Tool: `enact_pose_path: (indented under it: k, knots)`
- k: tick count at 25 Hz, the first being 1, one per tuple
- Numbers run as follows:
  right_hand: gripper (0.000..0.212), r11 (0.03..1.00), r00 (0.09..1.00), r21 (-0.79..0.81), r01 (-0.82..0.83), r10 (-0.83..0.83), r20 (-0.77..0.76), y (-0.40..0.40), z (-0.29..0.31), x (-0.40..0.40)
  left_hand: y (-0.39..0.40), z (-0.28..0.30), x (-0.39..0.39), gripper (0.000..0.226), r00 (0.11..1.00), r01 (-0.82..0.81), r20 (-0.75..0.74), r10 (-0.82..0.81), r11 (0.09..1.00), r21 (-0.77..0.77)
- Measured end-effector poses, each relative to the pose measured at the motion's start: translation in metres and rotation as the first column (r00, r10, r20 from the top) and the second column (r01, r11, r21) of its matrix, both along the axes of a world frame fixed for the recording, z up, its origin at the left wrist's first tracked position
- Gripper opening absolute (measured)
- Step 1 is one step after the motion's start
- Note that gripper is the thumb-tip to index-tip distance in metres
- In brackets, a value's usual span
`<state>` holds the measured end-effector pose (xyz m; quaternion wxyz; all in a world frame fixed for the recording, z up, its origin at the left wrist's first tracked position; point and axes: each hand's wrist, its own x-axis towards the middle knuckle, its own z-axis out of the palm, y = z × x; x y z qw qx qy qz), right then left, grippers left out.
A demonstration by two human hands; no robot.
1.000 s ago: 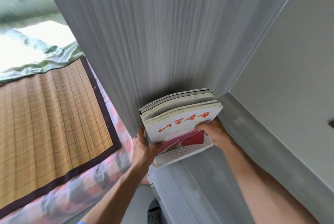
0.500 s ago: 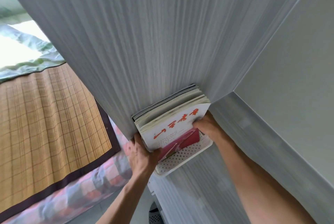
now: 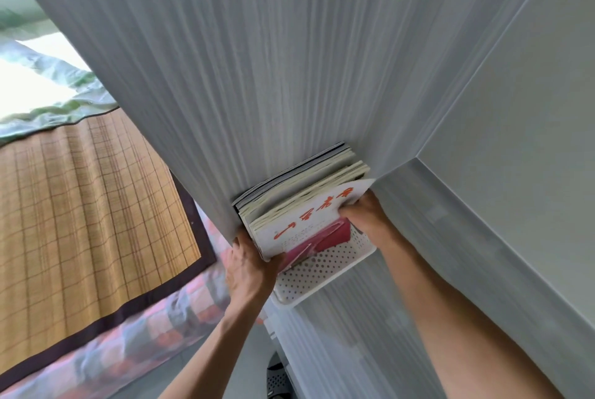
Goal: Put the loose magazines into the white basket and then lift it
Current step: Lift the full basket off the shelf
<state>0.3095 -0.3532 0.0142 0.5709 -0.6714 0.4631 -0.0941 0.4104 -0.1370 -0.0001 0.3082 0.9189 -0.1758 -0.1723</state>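
Note:
A white perforated basket (image 3: 322,273) holds a thick stack of magazines (image 3: 299,192) standing on edge, the front one white with red characters (image 3: 309,218) and a pink-red picture. The basket is up against a grey wood-grain panel (image 3: 257,60). My left hand (image 3: 249,266) grips the basket's left end, thumb against the front magazine. My right hand (image 3: 367,220) grips the right end, fingers curled over the front magazine's edge. I cannot tell whether the basket's underside rests on anything.
A pale wall (image 3: 515,141) with a grey skirting band (image 3: 483,237) closes the right side. At left lies a bed with a woven bamboo mat (image 3: 80,205), a checked sheet (image 3: 112,344) and a green cover (image 3: 48,99). A dark slipper (image 3: 277,379) is on the floor below.
The basket with the magazines has shifted toward the corner of panel and wall, both hands staying on its ends. The view has swung so less of the bed shows.

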Motion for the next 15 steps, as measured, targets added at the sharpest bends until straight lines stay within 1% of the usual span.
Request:
enact_pose_path:
  k: [2, 3, 4, 5, 6, 7, 8, 9, 10, 11, 12, 13, 14, 15]
  knots:
    - [0.054, 0.993, 0.994, 0.027, 0.111, -0.111, -0.001, 0.012, 0.003, -0.009, 0.0, 0.005, -0.001, 0.073, 1.0, 0.014, -0.01, -0.014, 0.999, 0.035]
    - [0.061, 0.98, 0.98, -0.023, 0.199, -0.199, -0.001, 0.021, 0.01, -0.015, 0.001, 0.008, -0.003, 0.076, 1.0, 0.014, -0.027, -0.013, 0.999, 0.031]
    - [0.066, 0.947, 0.962, -0.169, 0.273, -0.269, 0.044, 0.03, 0.019, -0.021, 0.002, 0.011, -0.004, 0.08, 0.999, 0.014, -0.039, -0.014, 1.0, 0.006]
    - [0.068, 0.874, 0.957, -0.39, 0.29, -0.261, 0.128, 0.04, 0.028, -0.026, 0.004, 0.013, -0.006, 0.083, 0.999, 0.016, -0.047, -0.017, 0.999, -0.029]
    - [0.069, 0.748, 0.971, -0.62, 0.235, -0.155, 0.181, 0.049, 0.039, -0.026, 0.005, 0.016, -0.007, 0.082, 0.999, 0.021, -0.042, -0.023, 0.998, -0.058]
    - [0.072, 0.574, 0.99, -0.811, 0.117, -0.005, 0.139, 0.057, 0.052, -0.022, 0.006, 0.018, -0.008, 0.078, 0.999, 0.033, -0.027, -0.035, 0.997, -0.069]
    - [0.075, 0.376, 0.991, -0.925, -0.062, 0.132, -0.013, 0.062, 0.064, -0.017, 0.008, 0.019, -0.009, 0.072, 0.999, 0.048, -0.011, -0.049, 0.997, -0.056]
    - [0.079, 0.228, 0.955, -0.94, -0.254, 0.216, -0.206, 0.068, 0.073, -0.01, 0.009, 0.021, -0.008, 0.066, 0.998, 0.063, 0.004, -0.062, 0.997, -0.033]
    - [0.083, 0.168, 0.893, -0.892, -0.42, 0.252, -0.373, 0.072, 0.079, -0.005, 0.008, 0.022, -0.007, 0.061, 0.998, 0.069, 0.011, -0.069, 0.998, -0.012]
    - [0.087, 0.18, 0.836, -0.827, -0.533, 0.267, -0.48, 0.075, 0.081, -0.001, 0.006, 0.023, -0.006, 0.059, 0.997, 0.071, 0.008, -0.071, 0.997, 0.006]
    - [0.09, 0.223, 0.81, -0.784, -0.579, 0.272, -0.52, 0.078, 0.082, 0.0, 0.004, 0.024, -0.003, 0.059, 0.996, 0.086, 0.005, -0.086, 0.996, 0.034]
    - [0.092, 0.258, 0.812, -0.773, -0.58, 0.263, -0.521, 0.082, 0.08, 0.0, 0.003, 0.024, -0.001, 0.06, 0.993, 0.119, 0.008, -0.12, 0.99, 0.075]
    - [0.092, 0.252, 0.819, -0.782, -0.57, 0.252, -0.516, 0.087, 0.078, 0.001, 0.002, 0.023, 0.001, 0.061, 0.987, 0.159, 0.014, -0.162, 0.978, 0.135]
    - [0.093, 0.226, 0.817, -0.789, -0.571, 0.254, -0.518, 0.093, 0.076, 0.005, 0.002, 0.023, 0.004, 0.059, 0.98, 0.192, 0.016, -0.198, 0.963, 0.189]
